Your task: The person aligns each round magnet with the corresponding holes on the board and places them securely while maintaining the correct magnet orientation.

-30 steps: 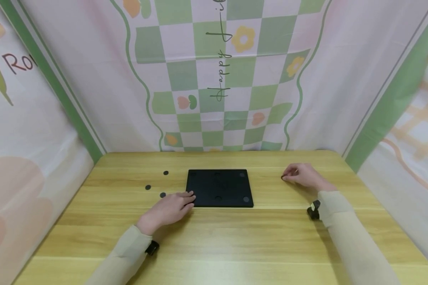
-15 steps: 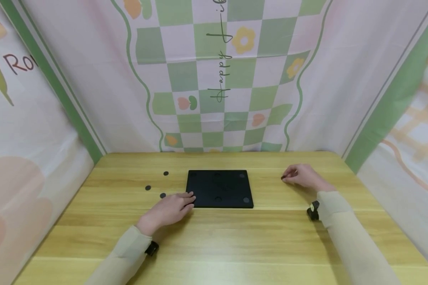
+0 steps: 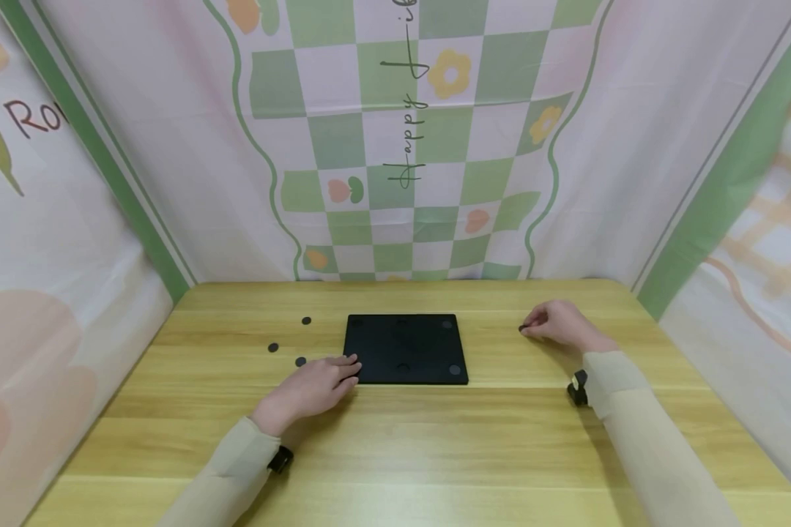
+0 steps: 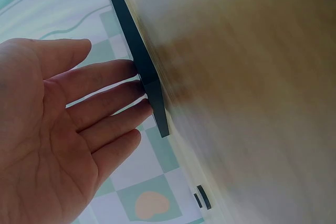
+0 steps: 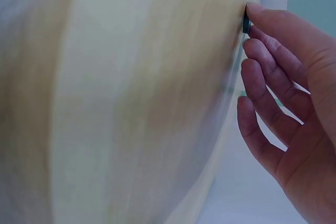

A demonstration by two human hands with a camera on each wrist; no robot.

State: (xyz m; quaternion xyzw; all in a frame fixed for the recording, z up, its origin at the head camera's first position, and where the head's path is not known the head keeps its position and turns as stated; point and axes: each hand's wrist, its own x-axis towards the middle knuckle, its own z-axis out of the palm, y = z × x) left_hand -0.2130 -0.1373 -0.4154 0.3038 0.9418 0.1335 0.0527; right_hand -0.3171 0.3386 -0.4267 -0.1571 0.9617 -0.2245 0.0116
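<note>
A flat black rectangular board lies on the table, with round marks along its edges; two at its right corners look greyer than the others. My left hand rests its fingertips on the board's near left corner. In the left wrist view those fingers are fairly straight and touch the board's edge. Off to the right of the board, my right hand pinches a small black disc between thumb and index finger, at the tabletop. The right wrist view shows this disc edge-on, the other fingers loosely bent.
Three dark discs lie left of the board: one at the back, one farther left and one near my left hand. The wooden table ends at a patterned curtain behind, with more cloth on both sides.
My right hand shifts very slightly while the small disc at its fingertips tilts a little. The left hand, the board and the other discs stay where they were.
</note>
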